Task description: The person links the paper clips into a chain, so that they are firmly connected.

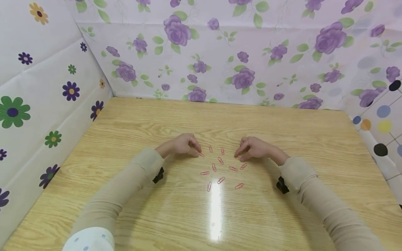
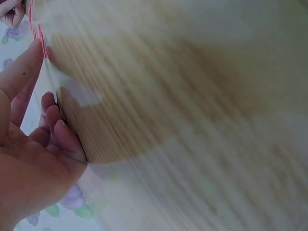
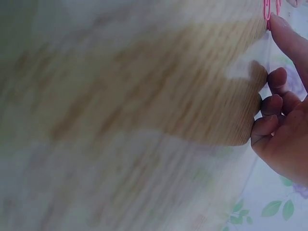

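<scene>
Several pink paper clips lie scattered on the wooden table, one of them a lone paper clip (image 1: pixel 221 160) near the middle of the group. At the left edge of the group, my left hand (image 1: pixel 185 144) pinches a paper clip (image 1: pixel 201 154) between thumb and forefinger. Opposite it, my right hand (image 1: pixel 255 148) has thumb and forefinger tips around another paper clip (image 1: pixel 238 158), low over the tabletop. In the left wrist view the other fingers of the left hand (image 2: pixel 38 149) curl against the wood. The right wrist view shows the right hand (image 3: pixel 288 120) resting its curled fingers likewise.
The wooden table (image 1: pixel 150 118) meets a purple-flowered cloth wall (image 1: pixel 213 59) at the back. Another patterned wall (image 1: pixel 37 80) borders it on the left, and a dotted one (image 1: pixel 377 129) on the right. Light glares on the tabletop in front of the clips.
</scene>
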Available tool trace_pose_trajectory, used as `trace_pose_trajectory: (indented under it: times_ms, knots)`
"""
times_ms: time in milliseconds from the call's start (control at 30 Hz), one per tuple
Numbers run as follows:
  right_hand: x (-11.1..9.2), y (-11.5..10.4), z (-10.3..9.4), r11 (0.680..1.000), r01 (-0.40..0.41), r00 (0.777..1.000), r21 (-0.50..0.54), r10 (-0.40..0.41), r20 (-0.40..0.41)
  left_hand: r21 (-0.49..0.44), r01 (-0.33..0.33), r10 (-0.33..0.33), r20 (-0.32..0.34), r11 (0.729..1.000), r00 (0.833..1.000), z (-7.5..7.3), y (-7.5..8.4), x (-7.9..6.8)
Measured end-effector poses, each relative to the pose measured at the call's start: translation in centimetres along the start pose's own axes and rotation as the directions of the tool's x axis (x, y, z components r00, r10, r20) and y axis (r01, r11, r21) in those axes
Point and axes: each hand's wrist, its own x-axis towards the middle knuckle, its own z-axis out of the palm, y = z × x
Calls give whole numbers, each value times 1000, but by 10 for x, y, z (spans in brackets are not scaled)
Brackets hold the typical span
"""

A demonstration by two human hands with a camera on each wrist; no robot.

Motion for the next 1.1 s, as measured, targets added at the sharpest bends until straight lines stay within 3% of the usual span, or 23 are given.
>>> trace_pose_trajectory:
  times_ms: [200, 633, 867, 1000, 1100]
  knots:
    - [1, 1, 2, 998, 25, 1000, -61, -26, -11, 21, -13, 13, -31, 1000, 999, 3, 4, 1]
    - [0, -1, 5, 975, 146, 989, -170, -142, 38, 59, 14, -12, -25, 998, 1000, 7, 5, 2]
    - [-1, -2, 9, 964, 138, 990, -227, -137, 21, 90, 26, -25, -17, 996, 1000, 6, 5, 0]
    - [-5, -4, 9, 968, 126, 992, -216, -128, 5, 104, 20, -19, -12, 994, 1000, 6, 6, 1]
    - [-8, -4, 7, 984, 108, 994, -144, -110, -3, 102, 12, -10, -14, 995, 1000, 6, 6, 1]
